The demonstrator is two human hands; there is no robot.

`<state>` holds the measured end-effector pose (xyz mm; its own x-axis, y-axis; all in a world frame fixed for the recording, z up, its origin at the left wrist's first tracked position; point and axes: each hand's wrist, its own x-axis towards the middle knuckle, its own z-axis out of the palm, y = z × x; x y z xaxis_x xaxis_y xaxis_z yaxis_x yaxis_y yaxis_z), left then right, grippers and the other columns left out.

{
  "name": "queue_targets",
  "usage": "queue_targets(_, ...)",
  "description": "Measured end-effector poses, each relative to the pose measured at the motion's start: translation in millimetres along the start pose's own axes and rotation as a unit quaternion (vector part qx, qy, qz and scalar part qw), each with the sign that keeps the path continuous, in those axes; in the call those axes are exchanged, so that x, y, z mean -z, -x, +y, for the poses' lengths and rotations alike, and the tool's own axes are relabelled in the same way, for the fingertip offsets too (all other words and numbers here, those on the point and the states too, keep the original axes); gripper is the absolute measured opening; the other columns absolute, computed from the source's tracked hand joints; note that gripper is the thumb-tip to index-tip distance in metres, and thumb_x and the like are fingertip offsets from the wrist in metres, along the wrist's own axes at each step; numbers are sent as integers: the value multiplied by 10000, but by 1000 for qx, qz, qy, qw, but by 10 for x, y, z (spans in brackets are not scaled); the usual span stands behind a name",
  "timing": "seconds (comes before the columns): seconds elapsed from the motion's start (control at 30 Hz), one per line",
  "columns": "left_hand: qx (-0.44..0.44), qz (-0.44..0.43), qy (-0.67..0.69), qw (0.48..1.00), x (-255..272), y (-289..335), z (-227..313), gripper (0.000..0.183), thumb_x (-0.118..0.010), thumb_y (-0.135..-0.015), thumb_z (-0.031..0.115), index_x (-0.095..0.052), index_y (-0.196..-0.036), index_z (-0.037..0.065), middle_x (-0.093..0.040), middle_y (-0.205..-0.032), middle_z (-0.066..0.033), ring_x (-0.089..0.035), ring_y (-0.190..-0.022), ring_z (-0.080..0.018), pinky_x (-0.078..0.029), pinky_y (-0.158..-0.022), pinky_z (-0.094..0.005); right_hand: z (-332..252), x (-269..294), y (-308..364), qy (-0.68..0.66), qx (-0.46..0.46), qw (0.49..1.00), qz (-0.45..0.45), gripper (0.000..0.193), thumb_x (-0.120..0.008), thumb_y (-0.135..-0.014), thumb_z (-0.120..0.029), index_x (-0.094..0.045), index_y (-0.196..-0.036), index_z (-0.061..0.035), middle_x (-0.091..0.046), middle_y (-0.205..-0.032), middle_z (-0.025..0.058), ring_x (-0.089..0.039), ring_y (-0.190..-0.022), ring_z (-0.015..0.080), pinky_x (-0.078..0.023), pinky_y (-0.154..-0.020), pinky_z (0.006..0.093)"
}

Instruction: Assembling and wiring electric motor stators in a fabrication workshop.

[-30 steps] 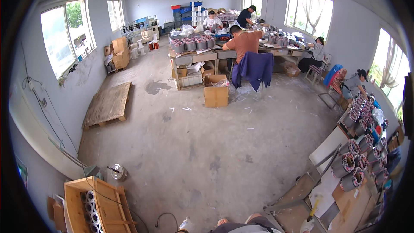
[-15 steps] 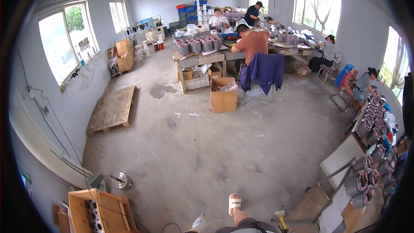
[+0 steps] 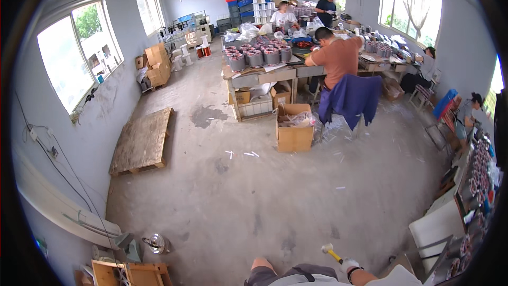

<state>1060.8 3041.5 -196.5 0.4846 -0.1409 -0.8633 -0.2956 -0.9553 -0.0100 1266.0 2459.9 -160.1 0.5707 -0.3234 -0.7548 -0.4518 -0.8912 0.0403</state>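
Note:
My right hand [image 3: 349, 265], in a whitish glove with a dark band at the wrist, is wrapped round the yellow handle of a mallet [image 3: 334, 256]. The mallet's pale head points up and to the left, over the floor just ahead of my legs. My left hand does not show. My thigh and dark shorts [image 3: 312, 273] fill the bottom edge.
A wooden pallet [image 3: 142, 143] lies along the left wall. Near left are a shiny metal piece [image 3: 157, 242] and a wooden crate [image 3: 145, 274]. Ahead, an open cardboard box [image 3: 294, 137] stands by a workbench [image 3: 264, 78] bearing several motor stators. Other people sit or stand beyond; more stators line the right.
The mallet has swung out further ahead of me, and the right hand on it has come into view. My gloved left hand and sandalled foot have gone from view. The whole view has shifted.

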Motion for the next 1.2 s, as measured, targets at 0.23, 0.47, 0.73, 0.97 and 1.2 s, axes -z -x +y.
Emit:
queue_targets(0.23, 23, 27, 65, 997, 884, -993, -1897, 182, -574, -848, 163, -737, -924, 136, -710, -950, -111, -673, -884, -302, -531, -713, -408, -2206, 822, -962, -21, 3, 1000, 22, 480, -618, -791, -380, -651, -1137, -50, -652, -1142, 205, -633, -1067, 342, -510, -895, 433)
queue_targets(0.47, 51, 231, -120, 964, 2598, -2109, -4779, 209, -549, -836, 201, -748, -840, 134, -716, -906, -136, -690, -855, -302, -525, -662, -420, -4320, 1622, -1213, -13, 9, 1000, -27, 486, -629, -791, -411, -664, -1126, -61, -659, -1117, 215, -638, -1047, 362, -509, -882, 433)
queue_targets(0.73, 161, 403, 386, 814, 6136, -3045, -6975, 167, -579, -791, 164, -736, -792, 106, -702, -798, -132, -682, -778, -311, -532, -634, -405, -6582, 2601, -2181, 11, 49, 997, -63, 448, -607, -815, -359, -633, -1155, -69, -658, -1133, 194, -639, -1048, 350, -508, -881, 437)
queue_targets(0.97, 46, 366, 213, 904, 5950, -3827, -8376, 177, -562, -801, 143, -727, -773, 87, -700, -811, -149, -675, -759, -332, -529, -631, -425, -9062, 4236, -3254, 95, 154, 982, -61, 383, -495, -887, -296, -643, -1203, -139, -633, -1229, 130, -615, -1117, 323, -493, -920, 468)
queue_targets(1.2, 104, 370, 147, 912, 7202, -4639, -10201, 182, -557, -814, 143, -730, -791, 93, -704, -841, -144, -677, -781, -324, -530, -647, -425, -11750, 5945, -3981, 77, 207, 975, -19, 368, -492, -865, -272, -617, -1145, -69, -631, -1187, 190, -606, -1100, 364, -482, -916, 489)
